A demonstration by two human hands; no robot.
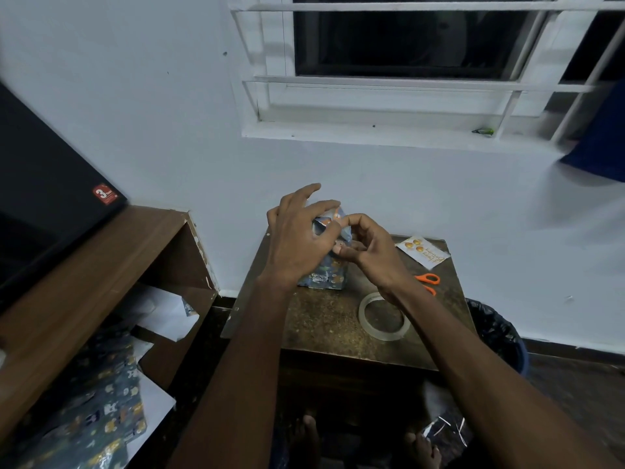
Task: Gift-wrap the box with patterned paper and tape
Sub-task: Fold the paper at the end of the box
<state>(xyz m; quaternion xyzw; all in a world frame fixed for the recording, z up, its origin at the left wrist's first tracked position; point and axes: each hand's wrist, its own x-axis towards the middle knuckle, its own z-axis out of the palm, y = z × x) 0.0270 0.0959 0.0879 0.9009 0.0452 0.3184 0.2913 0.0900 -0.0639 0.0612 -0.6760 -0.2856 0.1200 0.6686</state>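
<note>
The box stands on the worktop, sides already papered, while the left hand and right hand pinch its top flaps, taping apparently left; tape lies nearby.

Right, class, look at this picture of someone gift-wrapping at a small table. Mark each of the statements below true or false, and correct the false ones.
1. The wrapped box stands upright on the small table. True.
2. The roll of tape is on the left hand's wrist. False: it lies flat on the table, under the right forearm.
3. Both the left hand and the right hand work at the top of the box. True.
4. The scissors have blue handles. False: the handles are orange.
5. A printed card lies at the table's far right corner. True.
6. Spare patterned paper hangs from the window. False: it lies low on the left, beside the wooden shelf.
</note>
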